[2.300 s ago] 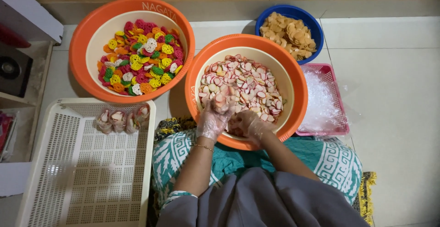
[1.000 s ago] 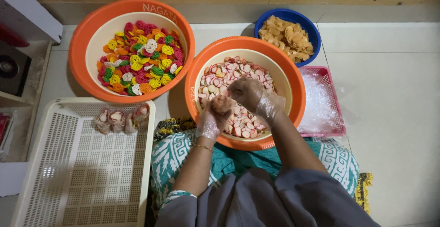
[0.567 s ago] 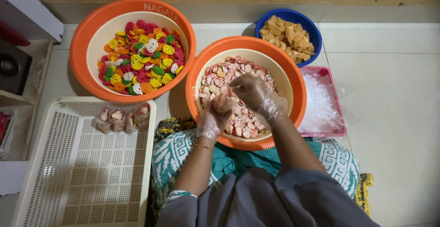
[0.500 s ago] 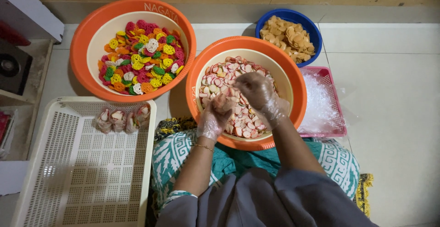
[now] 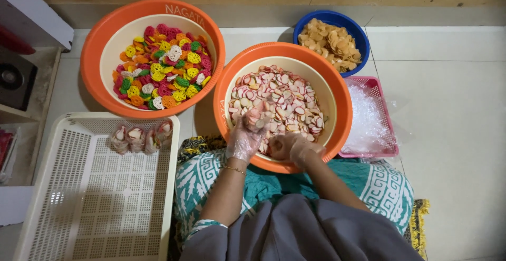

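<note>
Inside the near orange basin (image 5: 337, 134), the gloved left hand (image 5: 247, 132) pinches a small bunch of pink-and-white crackers (image 5: 287, 100) while the right hand (image 5: 295, 147) cups more; they look light, brittle, best lifted loosely.

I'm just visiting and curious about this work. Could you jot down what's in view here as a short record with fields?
Left hand: left hand, in a thin clear glove, holds a small stack of pink-and-white crackers over the middle basin
Right hand: right hand, also gloved, low at the basin's near edge among the crackers
Other basin: orange basin of multicoloured crackers
Blue bowl: blue bowl of tan crackers
Pink basket: pink basket of clear plastic bags
White tray: white tray with four filled packets
</note>
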